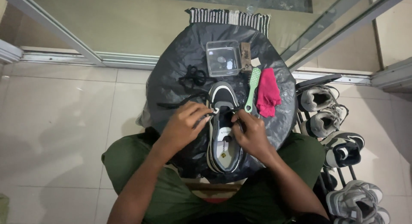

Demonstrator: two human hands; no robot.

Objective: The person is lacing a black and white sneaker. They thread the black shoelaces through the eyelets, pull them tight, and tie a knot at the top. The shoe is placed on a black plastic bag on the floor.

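The left hand (182, 123) pinches a black lace (189, 102) between narrow fingertips at the shoe's left eyelets. The right hand (251, 134) has its fingers curled close over the tongue, gripping the other end of the lace at the right eyelets. The shoe (223, 134), black and grey with a pale sole, lies toe-away on a round table covered in black plastic (171, 78), right in front of the person's lap.

Beyond the toe, a second loose lace (193, 76) lies coiled on the plastic. A clear box (223, 57) sits further back, a green brush (253, 89) lies just right of the shoe, and a pink cloth (268, 97) lies beside the brush. A shoe rack (339, 134) stands to the right.

Risks, as I judge them: the lace tip could slip from the pinch, an eyelet could be skipped in the dim light, and the slack plastic could let the shoe slide while both hands pull.
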